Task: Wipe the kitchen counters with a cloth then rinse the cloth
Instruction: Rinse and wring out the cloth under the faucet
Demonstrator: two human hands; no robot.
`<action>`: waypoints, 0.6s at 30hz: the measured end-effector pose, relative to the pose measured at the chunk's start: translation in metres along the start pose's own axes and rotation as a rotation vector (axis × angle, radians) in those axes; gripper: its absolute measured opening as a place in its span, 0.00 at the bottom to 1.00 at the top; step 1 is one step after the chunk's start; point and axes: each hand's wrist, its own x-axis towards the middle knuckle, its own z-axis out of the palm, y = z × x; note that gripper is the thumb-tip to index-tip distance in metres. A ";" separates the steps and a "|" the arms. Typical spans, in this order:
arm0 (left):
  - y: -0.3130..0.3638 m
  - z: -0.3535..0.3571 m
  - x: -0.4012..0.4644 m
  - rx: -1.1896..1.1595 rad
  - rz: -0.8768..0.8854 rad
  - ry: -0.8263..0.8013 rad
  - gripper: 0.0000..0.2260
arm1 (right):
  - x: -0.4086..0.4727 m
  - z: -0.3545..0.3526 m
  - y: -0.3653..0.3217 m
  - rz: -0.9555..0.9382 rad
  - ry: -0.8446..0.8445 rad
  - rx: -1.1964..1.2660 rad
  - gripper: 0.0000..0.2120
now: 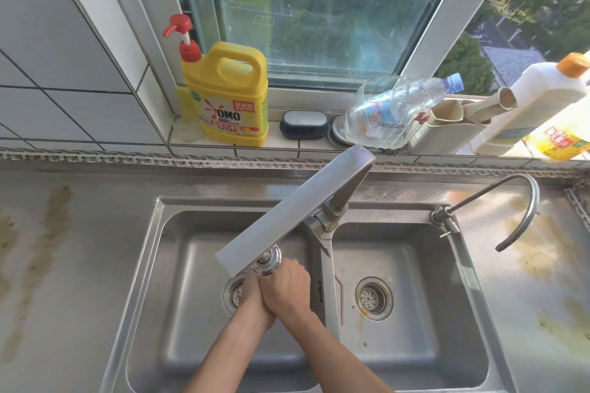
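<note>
Reaching in from the near edge with both bare arms, down into the left bowl of the sink [150, 265]. Holding the left hand [250, 293] and the right hand [287, 285] pressed together right under the end of the tap [287, 217], right one on top. Cannot tell how the fingers lie, tucked under and out of sight, so cannot say if gripping anything. Cannot see the cloth anywhere; maybe squashed between the two hands, but only a guess. Cannot make out running water either. Looks like the rinsing part, so near the end of the job. Looking farther out, though, to the worktop [79, 265]: brown streaks on the left side and yellow patches on the right, beside the thin curved pipe [523, 210]. Seems not wiped all the way clean, or marks that will not come off. Maybe more wiping left, then one more rinse. Farthest back, a yellow soap jug [228, 96] on the window sill [281, 142], not touched.
</note>
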 end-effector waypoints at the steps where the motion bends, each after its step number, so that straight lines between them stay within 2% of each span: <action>1: -0.001 -0.001 -0.001 -0.015 -0.015 0.003 0.16 | -0.001 0.001 0.000 0.016 -0.002 0.045 0.11; 2: 0.000 -0.003 -0.002 0.067 0.015 -0.001 0.15 | -0.001 0.000 -0.002 0.035 -0.001 0.087 0.12; 3: 0.004 -0.004 -0.009 0.020 0.009 -0.015 0.14 | -0.001 0.001 -0.002 0.070 0.011 0.160 0.14; 6: 0.008 -0.003 -0.013 0.088 0.059 0.012 0.15 | 0.001 0.002 0.000 0.220 0.005 0.369 0.19; 8: 0.012 -0.001 -0.015 0.216 0.197 0.029 0.15 | 0.004 0.004 0.003 0.325 -0.034 0.551 0.20; 11: 0.017 -0.005 -0.018 0.435 0.475 0.024 0.09 | 0.007 0.005 -0.002 0.556 -0.116 0.882 0.13; 13: 0.015 -0.013 -0.014 0.592 0.643 -0.001 0.09 | 0.006 0.006 -0.002 0.703 -0.194 0.986 0.11; 15: 0.011 -0.021 -0.009 0.744 0.778 -0.013 0.07 | 0.006 0.008 -0.002 0.773 -0.276 1.054 0.12; 17: 0.006 -0.024 -0.006 0.772 0.825 -0.015 0.09 | 0.008 0.006 0.001 0.779 -0.281 1.058 0.13; 18: 0.004 -0.026 -0.008 0.766 0.793 0.004 0.11 | 0.005 0.004 0.004 0.763 -0.259 1.047 0.13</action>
